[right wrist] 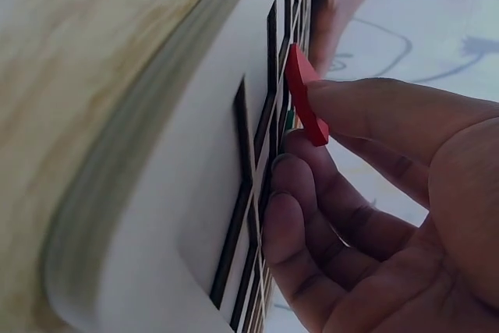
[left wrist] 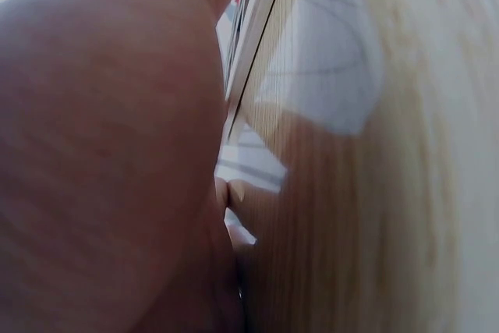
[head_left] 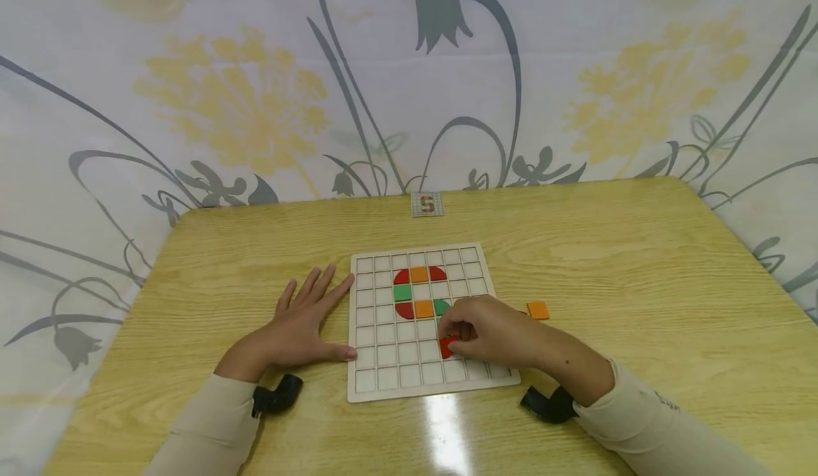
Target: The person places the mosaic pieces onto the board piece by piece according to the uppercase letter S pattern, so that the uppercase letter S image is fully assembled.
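A square white grid board (head_left: 373,376) lies on the wooden table. On it red, orange and green tiles form a curved shape, among them an orange tile (head_left: 418,274) and a green tile (head_left: 402,292). My right hand (head_left: 488,330) pinches a red tile (right wrist: 306,95) between thumb and fingers at the board's lower right part. In the right wrist view that tile is tilted against the grid. My left hand (head_left: 307,323) lies with spread fingers at the board's left edge, thumb and a fingertip touching it. The left wrist view shows mostly skin and table.
An orange tile (head_left: 538,310) lies on the table right of the board, with a bit of red beside it partly hidden by the right hand. A small pattern card (head_left: 427,204) showing an S shape lies at the table's back edge, before a flower-printed cloth (head_left: 396,71).
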`<state>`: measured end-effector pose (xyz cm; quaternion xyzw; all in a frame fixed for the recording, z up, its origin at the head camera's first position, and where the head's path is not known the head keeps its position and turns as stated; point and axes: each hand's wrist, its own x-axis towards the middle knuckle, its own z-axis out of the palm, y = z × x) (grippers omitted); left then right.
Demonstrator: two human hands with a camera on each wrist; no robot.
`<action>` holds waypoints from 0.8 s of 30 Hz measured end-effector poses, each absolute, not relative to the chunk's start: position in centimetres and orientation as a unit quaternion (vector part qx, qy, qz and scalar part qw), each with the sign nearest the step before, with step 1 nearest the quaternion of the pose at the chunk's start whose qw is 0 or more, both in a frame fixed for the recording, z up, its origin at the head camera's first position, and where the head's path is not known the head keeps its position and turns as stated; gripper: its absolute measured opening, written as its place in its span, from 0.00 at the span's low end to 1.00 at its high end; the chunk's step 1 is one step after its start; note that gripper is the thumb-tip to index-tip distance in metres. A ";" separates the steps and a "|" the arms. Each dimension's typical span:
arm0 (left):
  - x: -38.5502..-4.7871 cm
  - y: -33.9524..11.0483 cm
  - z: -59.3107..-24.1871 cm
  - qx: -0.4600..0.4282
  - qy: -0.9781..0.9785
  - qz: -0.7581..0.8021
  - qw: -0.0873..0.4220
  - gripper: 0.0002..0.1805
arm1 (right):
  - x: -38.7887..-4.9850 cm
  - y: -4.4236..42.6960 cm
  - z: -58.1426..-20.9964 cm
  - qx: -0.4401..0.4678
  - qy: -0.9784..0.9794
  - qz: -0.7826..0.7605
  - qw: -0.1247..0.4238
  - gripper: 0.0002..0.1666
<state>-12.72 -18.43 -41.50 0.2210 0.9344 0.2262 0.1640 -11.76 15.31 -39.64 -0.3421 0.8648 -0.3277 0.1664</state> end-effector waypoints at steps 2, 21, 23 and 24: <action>-12.7 -18.4 -41.4 0.222 0.933 0.230 0.165 0.63 | -11.7 15.3 -39.6 -0.345 0.866 -0.323 0.165 0.07; -12.8 -18.4 -41.6 0.221 0.936 0.225 0.159 0.63 | -11.4 15.2 -39.3 -0.368 0.886 -0.251 0.130 0.06; -12.8 -18.4 -41.6 0.221 0.935 0.225 0.159 0.63 | -11.3 15.3 -39.3 -0.374 0.888 -0.240 0.123 0.06; -12.8 -18.5 -41.6 0.221 0.935 0.225 0.160 0.63 | -11.3 15.3 -39.3 -0.375 0.889 -0.234 0.121 0.06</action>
